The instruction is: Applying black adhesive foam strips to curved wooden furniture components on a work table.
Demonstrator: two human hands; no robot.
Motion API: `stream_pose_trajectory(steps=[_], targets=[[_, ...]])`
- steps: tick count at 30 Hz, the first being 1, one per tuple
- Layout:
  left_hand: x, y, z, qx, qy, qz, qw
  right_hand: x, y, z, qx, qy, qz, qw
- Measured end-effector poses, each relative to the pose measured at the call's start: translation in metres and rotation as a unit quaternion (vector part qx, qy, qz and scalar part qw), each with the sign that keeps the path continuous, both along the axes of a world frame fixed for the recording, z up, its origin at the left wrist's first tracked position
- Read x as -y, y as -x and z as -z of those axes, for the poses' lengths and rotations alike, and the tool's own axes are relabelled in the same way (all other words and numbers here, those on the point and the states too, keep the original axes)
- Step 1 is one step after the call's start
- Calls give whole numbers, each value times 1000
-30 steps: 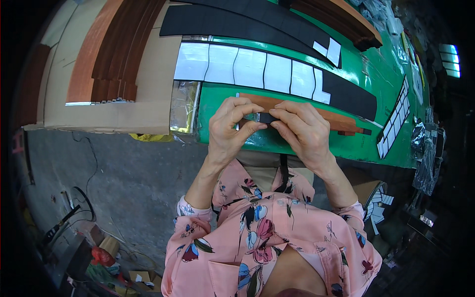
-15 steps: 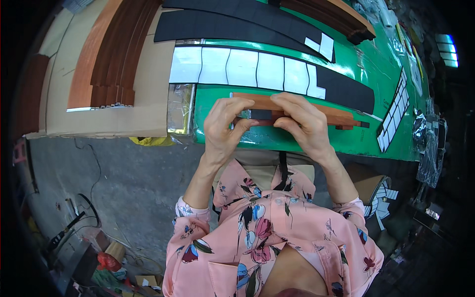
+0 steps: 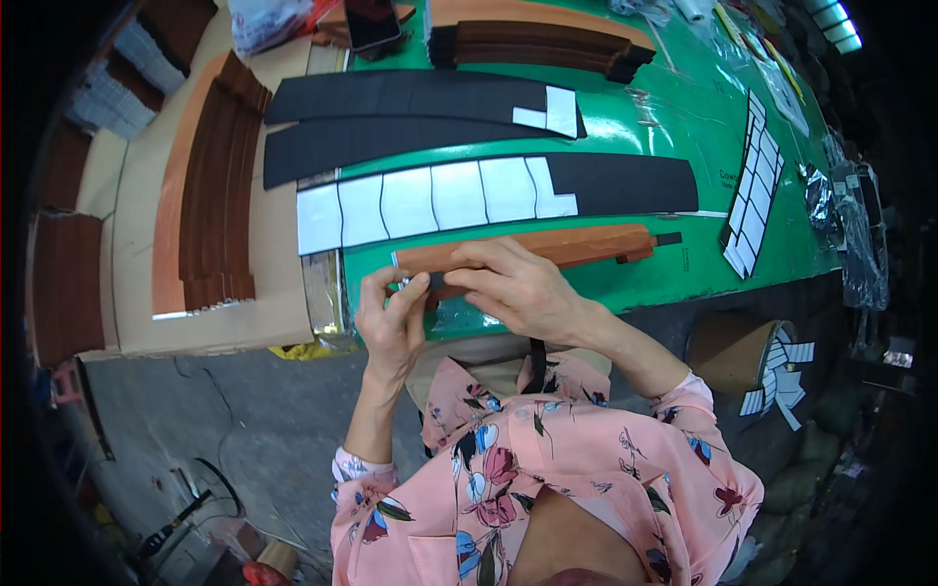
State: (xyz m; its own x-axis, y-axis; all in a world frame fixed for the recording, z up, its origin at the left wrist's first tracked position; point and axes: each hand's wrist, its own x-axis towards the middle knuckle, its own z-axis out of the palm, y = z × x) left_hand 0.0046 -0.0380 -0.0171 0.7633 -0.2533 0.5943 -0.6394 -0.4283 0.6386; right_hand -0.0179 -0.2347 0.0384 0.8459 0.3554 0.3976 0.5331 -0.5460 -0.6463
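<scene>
A long, slightly curved brown strip [image 3: 586, 244] with a wood-like finish lies along the near edge of the green table, a short black tab [image 3: 669, 238] sticking out of its right end. At its left end, a small black piece [image 3: 436, 280] shows between my hands. My left hand [image 3: 389, 322] is closed, thumb and forefinger pinching the black piece. Bent over the strip's near side, my right hand [image 3: 523, 298] has its fingers closed on the strip close to the same piece; its thumb is partly hidden. Just beyond lies a black curved sheet [image 3: 625, 184] partly covered with white backing pieces [image 3: 405, 203].
Two more black sheets [image 3: 381, 98] lie farther back. Stacks of brown strips stand on the left cardboard [image 3: 215, 195] and at the back [image 3: 537, 44]. A white-squared strip [image 3: 752, 186] lies at right. Below the table stands a bin [image 3: 723, 352] with white scraps.
My view has shifted, so the table appears lower and farther left. My right hand has slid left along the brown strip to its left end, now close beside my left hand.
</scene>
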Motion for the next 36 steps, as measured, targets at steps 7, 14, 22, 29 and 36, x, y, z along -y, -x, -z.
stream_pose_trajectory(steps=[7, 14, 22, 29, 36], targets=[[-21, 5, -26, -298, 17, -58, 953, 161, 35, -42, 5, 130, 381, 915], [-14, -9, -42, -466, -52, -48, 882, 212, 71, 1, -257, 4, 393, 883], [39, -99, -107, -330, 55, 10, 942, 255, 11, -27, -122, -162, 415, 887], [114, -274, -98, -297, 98, 51, 948, 316, -139, -29, -27, -175, 381, 908], [137, -335, -49, -310, 60, 2, 949, 352, -204, -1, -47, -120, 397, 909]])
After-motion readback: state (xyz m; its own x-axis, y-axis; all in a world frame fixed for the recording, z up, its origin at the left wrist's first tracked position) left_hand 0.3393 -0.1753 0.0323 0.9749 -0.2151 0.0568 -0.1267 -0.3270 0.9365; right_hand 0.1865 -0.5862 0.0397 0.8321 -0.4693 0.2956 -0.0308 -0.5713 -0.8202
